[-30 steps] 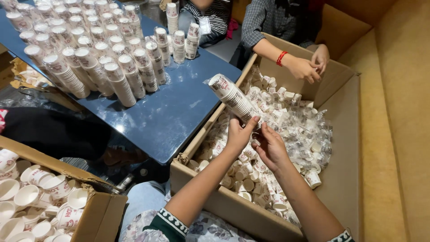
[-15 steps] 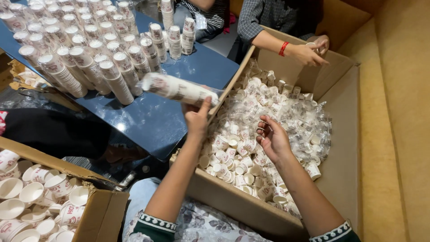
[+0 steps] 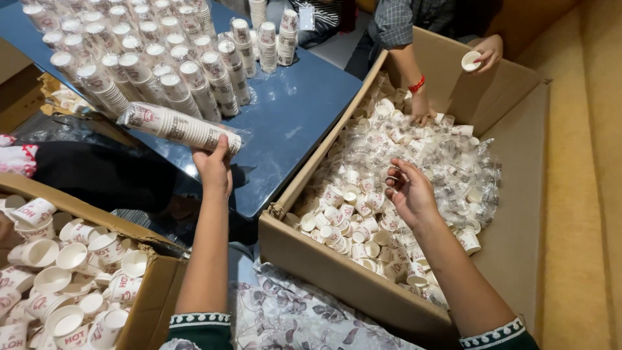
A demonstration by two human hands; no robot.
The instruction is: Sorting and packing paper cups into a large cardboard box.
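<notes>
1. Cup sleeve (image 3: 178,127): head view, a wrapped stack of small paper cups, held lying sideways over the near edge of the blue worktop (image 3: 291,123).
2. Left hand (image 3: 214,170) has its grip clamped on the sleeve's right end, fingers curled over the top. Long axis runs up-left from the hand, slightly tilted, so almost the whole length hangs out past the grip.
3. Far end of the sleeve sits just in front of the standing cup stacks (image 3: 136,58) massed on the worktop; can't tell if it touches the nearest one.
4. Right hand (image 3: 409,193) is empty, fingers loosely curled and apart, hovering over the big cardboard box (image 3: 337,272) of loose and bagged cups (image 3: 389,168). It is well apart from the sleeve; the left hand is the only one on it.
5. Second open box (image 3: 152,291) of loose cups sits at lower left, below the left forearm.
6. Co-worker's hands across the big box: one hand (image 3: 487,55) holds a single cup over the far flap; the other (image 3: 421,110), with a red wristband, reaches into the pile.
7. Hard to read: clear wrap blurs the sleeve's right end, and the palm side of the grip is hidden. Left box is cut off by the frame edge. Box depth under the pile is not visible.
</notes>
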